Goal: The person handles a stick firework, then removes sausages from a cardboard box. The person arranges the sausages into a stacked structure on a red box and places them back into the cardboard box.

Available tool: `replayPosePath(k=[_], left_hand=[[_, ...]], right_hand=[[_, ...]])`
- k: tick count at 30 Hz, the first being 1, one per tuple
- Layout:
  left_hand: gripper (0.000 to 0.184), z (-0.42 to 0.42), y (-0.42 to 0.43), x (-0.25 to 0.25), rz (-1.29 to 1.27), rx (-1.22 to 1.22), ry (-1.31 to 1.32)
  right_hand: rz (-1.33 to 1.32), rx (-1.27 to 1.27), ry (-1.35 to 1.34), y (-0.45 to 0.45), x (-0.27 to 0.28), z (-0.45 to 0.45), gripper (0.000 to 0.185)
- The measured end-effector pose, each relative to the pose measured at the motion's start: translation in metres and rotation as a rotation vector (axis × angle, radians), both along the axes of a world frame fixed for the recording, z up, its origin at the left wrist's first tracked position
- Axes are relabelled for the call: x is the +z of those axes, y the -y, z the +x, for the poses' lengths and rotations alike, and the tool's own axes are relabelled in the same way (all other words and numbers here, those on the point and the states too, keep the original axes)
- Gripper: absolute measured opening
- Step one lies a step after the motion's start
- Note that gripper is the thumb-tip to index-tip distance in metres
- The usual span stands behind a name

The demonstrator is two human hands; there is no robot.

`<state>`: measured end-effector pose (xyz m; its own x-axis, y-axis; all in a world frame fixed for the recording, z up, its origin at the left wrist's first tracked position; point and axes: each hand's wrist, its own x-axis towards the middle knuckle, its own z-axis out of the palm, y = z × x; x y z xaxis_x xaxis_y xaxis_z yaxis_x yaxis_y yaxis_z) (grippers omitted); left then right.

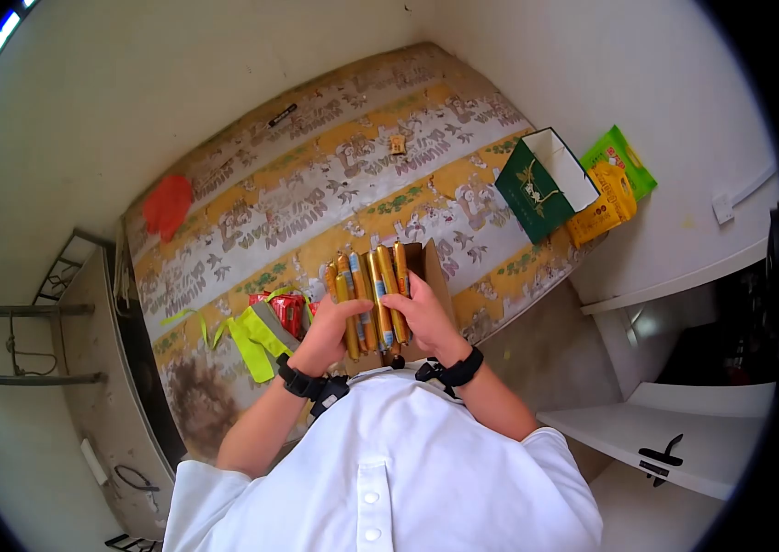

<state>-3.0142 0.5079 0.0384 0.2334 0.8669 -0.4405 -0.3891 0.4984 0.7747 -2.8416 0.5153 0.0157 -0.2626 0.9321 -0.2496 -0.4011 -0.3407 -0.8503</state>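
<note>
Several sausages in shiny gold wrappers (pixel 378 290), some with blue and white labels, stand side by side between my hands in front of my chest. My left hand (pixel 327 331) is closed around the bunch on the left, its thumb lying across the wrappers. From the other side, my right hand (pixel 424 317) grips the sausages on the right, thumb also on top. Behind and below them is an open cardboard box (pixel 440 281), mostly hidden by the sausages and my hands. Both wrists wear black straps.
A patterned mattress (pixel 316 198) spreads ahead. Left of my hands lie a neon yellow vest (pixel 254 343) and red packets (pixel 290 313); farther back is a red bag (pixel 168 206). A green gift bag (pixel 534 189), a yellow packet (pixel 606 204) and a green packet (pixel 624 158) stand right.
</note>
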Motion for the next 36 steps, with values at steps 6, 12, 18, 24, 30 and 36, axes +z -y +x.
replayPosePath(k=[6,12,18,24,30,36], left_hand=[[0.044,-0.015,0.003,-0.008,-0.026,-0.071,0.134],[0.045,-0.019,0.013,-0.03,-0.087,-0.06,0.322],[0.044,-0.014,0.019,-0.029,-0.078,-0.095,0.486],[0.047,-0.016,0.029,-0.04,-0.108,-0.063,0.501],[0.047,-0.023,0.034,-0.06,0.004,-0.043,0.48],[0.045,-0.038,0.04,-0.053,0.07,0.054,0.444]], right_hand=[[0.021,0.015,-0.019,0.004,0.007,0.005,0.045],[0.137,-0.073,0.101,0.025,0.038,-0.01,0.049],[0.15,-0.198,0.236,0.037,0.042,-0.022,0.053],[0.152,-0.129,0.364,0.049,0.04,-0.031,0.052],[0.119,-0.058,0.436,0.056,0.028,-0.044,0.057],[0.312,0.089,0.834,0.052,0.032,-0.063,0.065]])
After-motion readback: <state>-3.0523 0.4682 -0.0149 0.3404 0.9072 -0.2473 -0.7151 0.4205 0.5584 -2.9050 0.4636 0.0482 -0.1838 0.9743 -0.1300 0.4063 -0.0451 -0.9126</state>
